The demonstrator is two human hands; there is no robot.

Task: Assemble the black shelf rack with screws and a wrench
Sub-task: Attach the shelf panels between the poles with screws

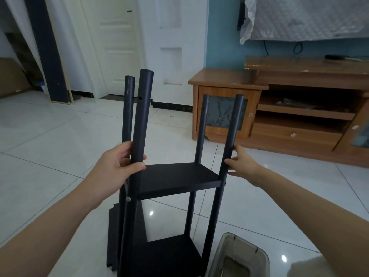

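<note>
Head view: fingers [137, 166] of the left hand [111, 170] curl round the left post [142, 116]. The right hand [246, 166] seems to pinch the right post [232, 126], though its grip is partly hidden. The rack [216, 206] stands on the floor [60, 146] with two shelves [177, 176] fitted. The tubes look stiff, light and smooth. Hold low near the shelf joints, since the free tops may wobble.

Glossy white tiled floor [60, 136] all round. Against the blue wall [223, 37], a wooden cabinet [299, 124] with open shelves, a dark remote [336, 56] on top. Above it, a screen [309, 17] wrapped in plastic. Further left, a white door [117, 47] and a dark leaning plank [50, 48]. Lower right, a clear bin [235, 256].
</note>
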